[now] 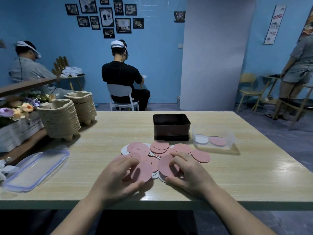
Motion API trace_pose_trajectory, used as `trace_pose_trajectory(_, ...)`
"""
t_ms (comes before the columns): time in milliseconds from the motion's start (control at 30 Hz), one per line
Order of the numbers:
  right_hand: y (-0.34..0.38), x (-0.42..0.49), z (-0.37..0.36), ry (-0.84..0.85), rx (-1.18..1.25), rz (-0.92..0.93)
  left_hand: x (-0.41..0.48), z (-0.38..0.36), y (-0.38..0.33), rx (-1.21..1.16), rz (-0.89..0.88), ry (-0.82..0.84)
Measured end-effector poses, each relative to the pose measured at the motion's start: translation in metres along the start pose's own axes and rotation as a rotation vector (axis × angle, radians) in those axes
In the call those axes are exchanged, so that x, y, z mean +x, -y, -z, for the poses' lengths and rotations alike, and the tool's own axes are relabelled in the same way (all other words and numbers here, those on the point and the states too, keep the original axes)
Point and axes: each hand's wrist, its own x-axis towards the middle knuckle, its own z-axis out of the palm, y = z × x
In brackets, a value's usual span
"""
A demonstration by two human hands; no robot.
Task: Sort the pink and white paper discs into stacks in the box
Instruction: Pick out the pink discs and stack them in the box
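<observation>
Your left hand (pixel 116 178) curls its fingers round a pink disc (pixel 142 172) and your right hand (pixel 189 175) pinches another at the near edge of the pile (pixel 160 146), with open worktop (pixel 245 175) between it and the clear box (pixel 211 148) further right.

The dark box (pixel 171 128) near the worktop's far edge shows only its near wall, and its inside is hidden. In the clear box (pixel 213 139) beside it, the height of each stack cannot be told. White discs (pixel 125 149) show only as rims under pink discs (pixel 160 144). The left hand (pixel 116 177) and right hand (pixel 189 173) cover the nearest ones; whether the right grips or only touches is unclear. Writing on the lettered disc (pixel 140 150) is too small to read. Both forearms run off the bottom edge.
</observation>
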Motion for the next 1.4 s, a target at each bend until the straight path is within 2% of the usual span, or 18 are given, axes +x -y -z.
trace_pose_trajectory(467, -0.002, 0.001, -0.006, -0.065, 0.049, 0.032, 0.035, -0.047, -0.015, 0.014, -0.049, -0.022)
trace_pose_trajectory(767, -0.008, 0.001, -0.006, -0.099, 0.031, 0.055, 0.030, -0.046, -0.010, -0.031, -0.029, -0.036)
trace_pose_trajectory(1000, -0.008, 0.002, -0.007, -0.098, 0.032, 0.064, 0.030, -0.051, -0.006, -0.023, -0.091, -0.088)
trace_pose_trajectory(1267, -0.001, 0.005, -0.009, -0.128, 0.024, 0.136, 0.036, -0.053, -0.013, -0.032, -0.188, -0.034)
trace_pose_trajectory(1400, 0.001, 0.003, -0.007, -0.121, 0.017, 0.130, 0.033, -0.054, -0.010, -0.061, -0.142, -0.021)
